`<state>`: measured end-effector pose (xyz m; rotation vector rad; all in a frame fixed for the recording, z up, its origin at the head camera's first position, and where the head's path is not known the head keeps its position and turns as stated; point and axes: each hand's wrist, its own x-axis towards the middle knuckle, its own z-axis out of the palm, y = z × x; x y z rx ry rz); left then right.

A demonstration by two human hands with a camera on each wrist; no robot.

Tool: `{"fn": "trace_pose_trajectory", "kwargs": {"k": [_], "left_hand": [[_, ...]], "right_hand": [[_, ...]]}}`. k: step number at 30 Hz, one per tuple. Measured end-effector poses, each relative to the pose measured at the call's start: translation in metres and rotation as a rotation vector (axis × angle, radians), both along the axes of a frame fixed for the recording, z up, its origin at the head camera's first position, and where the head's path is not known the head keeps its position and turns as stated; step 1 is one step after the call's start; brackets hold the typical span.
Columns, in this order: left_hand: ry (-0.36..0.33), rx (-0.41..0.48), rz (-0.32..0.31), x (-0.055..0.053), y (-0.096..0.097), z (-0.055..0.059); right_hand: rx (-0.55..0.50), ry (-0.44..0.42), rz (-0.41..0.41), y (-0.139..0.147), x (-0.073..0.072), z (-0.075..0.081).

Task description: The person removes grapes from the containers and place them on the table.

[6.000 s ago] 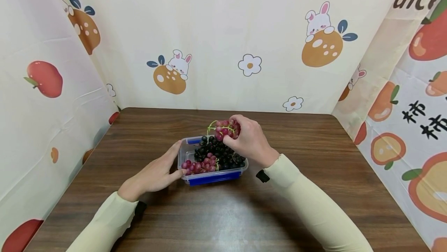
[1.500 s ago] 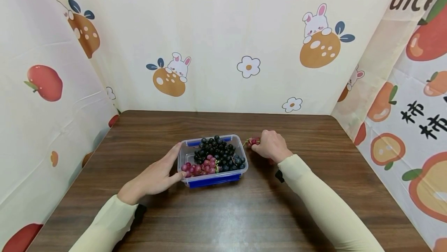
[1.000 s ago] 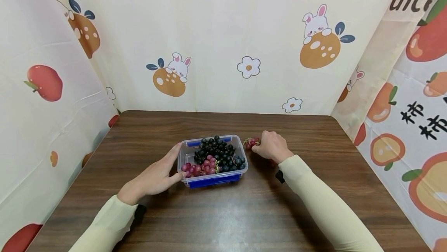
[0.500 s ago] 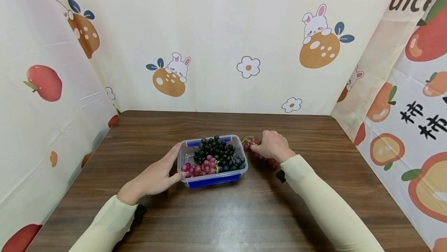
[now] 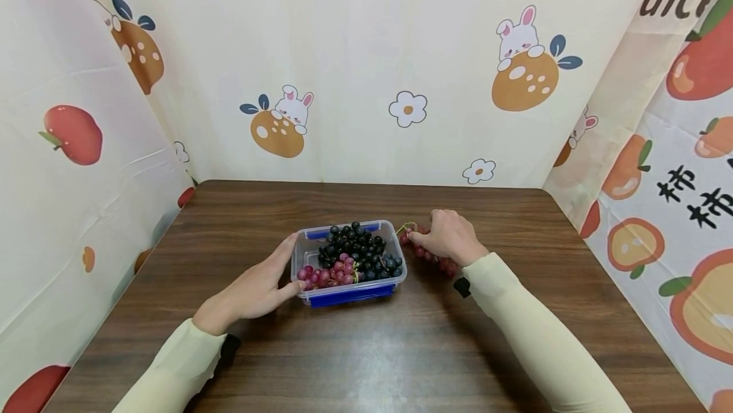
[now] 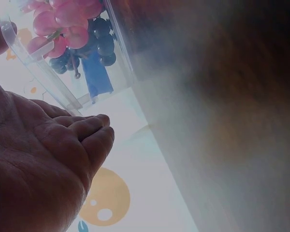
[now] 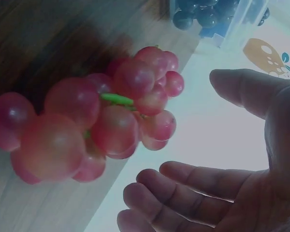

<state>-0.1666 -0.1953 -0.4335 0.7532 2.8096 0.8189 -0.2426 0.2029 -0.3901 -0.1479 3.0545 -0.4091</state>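
A clear plastic food container (image 5: 352, 296) with blue clasps sits mid-table, holding black grapes (image 5: 361, 249) and a small bunch of red grapes (image 5: 331, 274). Along its left end lies my left hand (image 5: 252, 289), fingers nearly straight at the side and thumb at the front corner. Another bunch of red grapes (image 5: 426, 255) rests on the table just right of the container. My right hand (image 5: 451, 235) is over that bunch and partly hides it. In the right wrist view, thumb and fingers are spread apart beside the red grapes (image 7: 72, 130), with nothing between them.
The brown wood-grain table (image 5: 343, 356) runs back to a printed fabric curtain (image 5: 366, 50), with more printed fabric along the left and right sides. Each wrist wears a black strap, partly hidden by pale sleeves (image 5: 515, 311).
My right hand lifted a red grape bunch from the container, set it on the table to the right, and has since let go, rising slightly. The left hand has kept its place.
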Motion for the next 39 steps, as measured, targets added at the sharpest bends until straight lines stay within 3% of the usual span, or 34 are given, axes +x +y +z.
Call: {"fn": "trace_pose_trajectory", "kwargs": {"k": [21,34,39], "left_hand": [[-0.019,0.017,-0.010,0.000,0.002,0.003],[-0.017,0.009,-0.002,0.001,0.003,0.003],[0.013,0.006,-0.011,0.000,0.003,0.003]], "right_hand": [[-0.066,0.162,0.157,-0.022,0.010,0.016],[-0.119,0.211,0.334,-0.037,0.013,0.023],[-0.111,0.214,0.390,-0.042,0.016,0.027]]}}
